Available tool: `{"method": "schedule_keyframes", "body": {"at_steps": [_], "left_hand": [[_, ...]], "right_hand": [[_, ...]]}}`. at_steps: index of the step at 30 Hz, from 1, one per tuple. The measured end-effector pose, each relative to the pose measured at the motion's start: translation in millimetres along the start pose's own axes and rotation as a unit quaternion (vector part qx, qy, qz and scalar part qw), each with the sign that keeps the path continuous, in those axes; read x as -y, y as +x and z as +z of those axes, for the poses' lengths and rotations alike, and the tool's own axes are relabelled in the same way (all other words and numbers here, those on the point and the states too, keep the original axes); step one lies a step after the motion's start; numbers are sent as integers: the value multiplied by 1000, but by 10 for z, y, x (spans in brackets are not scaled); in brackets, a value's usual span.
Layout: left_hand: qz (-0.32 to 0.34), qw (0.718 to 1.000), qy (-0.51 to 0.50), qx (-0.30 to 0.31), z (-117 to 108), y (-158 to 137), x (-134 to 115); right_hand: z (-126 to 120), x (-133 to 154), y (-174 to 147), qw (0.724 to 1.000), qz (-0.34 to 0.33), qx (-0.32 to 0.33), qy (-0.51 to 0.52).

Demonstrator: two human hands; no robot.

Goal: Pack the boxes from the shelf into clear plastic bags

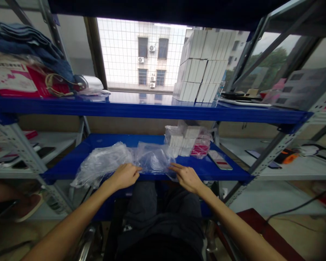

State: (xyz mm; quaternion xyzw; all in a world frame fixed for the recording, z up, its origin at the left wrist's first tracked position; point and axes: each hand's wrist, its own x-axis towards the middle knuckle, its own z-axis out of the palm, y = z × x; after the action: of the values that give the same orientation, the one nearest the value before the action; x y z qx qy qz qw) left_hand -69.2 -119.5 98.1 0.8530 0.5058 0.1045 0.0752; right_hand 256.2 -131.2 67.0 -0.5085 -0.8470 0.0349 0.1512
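A clear plastic bag (152, 159) lies at the front edge of the blue shelf (81, 148), stretched between my two hands. My left hand (127, 175) pinches its left side with thumb and forefinger. On the opposite side, my right hand (187, 177) has its fingers closed on the bag's right edge. To the left lies a heap of crumpled clear plastic bags (103, 163), partly over the shelf's edge. Just behind my right hand stand several small white boxes (179, 143) wrapped in clear plastic, beside a pink wrapped pack (200, 149).
A phone (220, 160) lies right of the boxes. Above, an upper blue shelf (141, 108) carries a tall stack of white boxes (203, 69), a pink-red box (19, 79) and folded denim (29, 47). Metal posts (277, 145) flank the shelves. A person's foot shows at lower left.
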Motion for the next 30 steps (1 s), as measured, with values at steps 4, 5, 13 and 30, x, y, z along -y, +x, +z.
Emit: {"method": "schedule_keyframes", "body": {"at_steps": [4, 5, 13, 30], "left_hand": [[43, 999, -9, 12, 42, 70, -112], [47, 999, -12, -25, 7, 130, -144], [65, 984, 5, -168, 300, 794, -360], [-10, 997, -26, -73, 679, 1040, 106]], "right_hand": [[-12, -9, -65, 999, 2, 49, -11], [-77, 7, -14, 1000, 1, 23, -14], [-31, 187, 865, 996, 6, -80, -35], [834, -226, 735, 990, 98, -90, 55]]}}
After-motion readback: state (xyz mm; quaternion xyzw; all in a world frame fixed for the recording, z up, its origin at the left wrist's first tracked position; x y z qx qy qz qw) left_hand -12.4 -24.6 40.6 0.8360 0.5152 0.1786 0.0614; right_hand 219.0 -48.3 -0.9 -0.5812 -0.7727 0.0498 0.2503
